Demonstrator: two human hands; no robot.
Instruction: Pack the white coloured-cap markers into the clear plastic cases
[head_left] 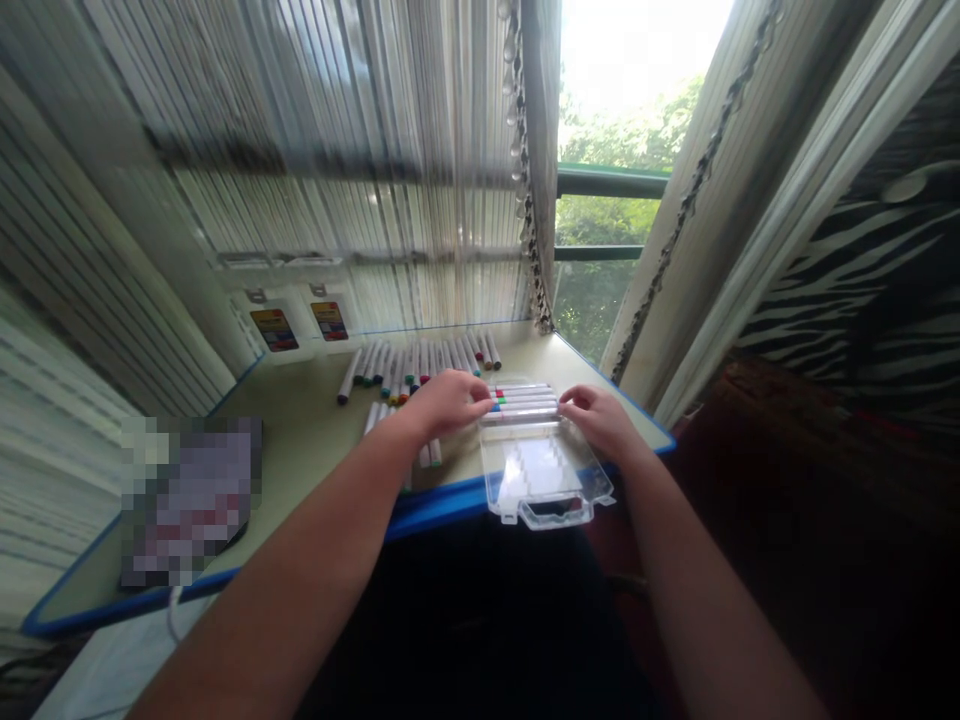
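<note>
A clear plastic case (546, 470) lies open at the table's front edge, its handled half jutting past the blue rim. Several white markers (526, 390) with coloured ends lie side by side in its far half. My left hand (452, 402) is closed at the left, blue end of the nearest marker (525, 412). At that marker's right end, the fingers of my right hand (594, 415) are bent in a pinch. The fingertips of both hands are partly hidden. More loose markers (420, 358) lie in rows beyond and left of my left hand.
The pale table (300, 440) has a blue edge. A blurred-out flat object (199, 500) with a cable lies at its left. Two clear packages with labels (274, 328) stand at the back left. Curtains (420, 200) and a window are behind.
</note>
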